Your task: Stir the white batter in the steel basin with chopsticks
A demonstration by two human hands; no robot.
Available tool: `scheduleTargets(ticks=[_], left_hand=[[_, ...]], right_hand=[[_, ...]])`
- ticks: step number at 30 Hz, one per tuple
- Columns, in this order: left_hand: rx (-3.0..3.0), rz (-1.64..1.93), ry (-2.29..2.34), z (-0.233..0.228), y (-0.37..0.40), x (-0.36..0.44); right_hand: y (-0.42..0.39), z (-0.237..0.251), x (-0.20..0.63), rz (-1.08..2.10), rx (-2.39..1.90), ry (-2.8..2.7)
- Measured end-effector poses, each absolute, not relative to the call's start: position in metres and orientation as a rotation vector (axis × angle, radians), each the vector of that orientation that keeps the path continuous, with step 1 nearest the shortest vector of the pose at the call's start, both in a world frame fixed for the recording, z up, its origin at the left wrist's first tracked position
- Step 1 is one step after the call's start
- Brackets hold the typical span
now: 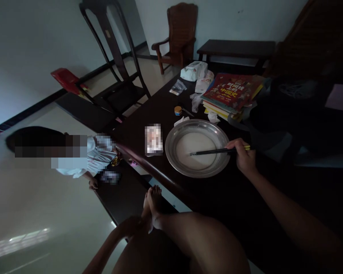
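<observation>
A pair of black chopsticks [208,152] with yellow ends is gripped in my right hand [244,154], held low and slanting leftward. Their tips dip into a milky white liquid [197,144] in a wide, round metal basin [171,161] on the dark table. Down by my bare foot [153,201], my left hand [135,225] lies against the ankle; its fingers are too dark to make out. Left of the basin is a small blurred card or packet [153,139].
A small jar [178,110] and crumpled tissue stand behind the basin, near stacked books [231,91] and plastic bags [193,71]. Another person [100,152] is at the dark bench [125,198] on the left. A tall dark chair [114,49] stands beyond the table [157,102].
</observation>
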State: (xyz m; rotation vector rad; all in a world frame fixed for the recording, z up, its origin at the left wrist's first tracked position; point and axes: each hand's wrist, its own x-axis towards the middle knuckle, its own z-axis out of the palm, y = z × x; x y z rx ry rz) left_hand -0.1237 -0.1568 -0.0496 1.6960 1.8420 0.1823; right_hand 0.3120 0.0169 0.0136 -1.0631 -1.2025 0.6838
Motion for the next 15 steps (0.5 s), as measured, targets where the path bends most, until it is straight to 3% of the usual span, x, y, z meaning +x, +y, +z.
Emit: scheduleTargets(ticks=[3, 7, 15], left_hand=[[1.680, -0.055, 1.893, -0.006, -0.145, -0.125], [2.070, 0.404, 1.859, 0.032, -0.096, -0.093], [2.418, 0.637, 2.050, 0.020, -0.024, -0.086]], right_hand=[[0.017, 0.013, 0.312, 0.682, -1.044, -1.183], [0.016, 0.013, 0.312, 0.708, -1.043, -1.199], [0.019, 0.013, 0.312, 0.710, -1.057, -1.197]])
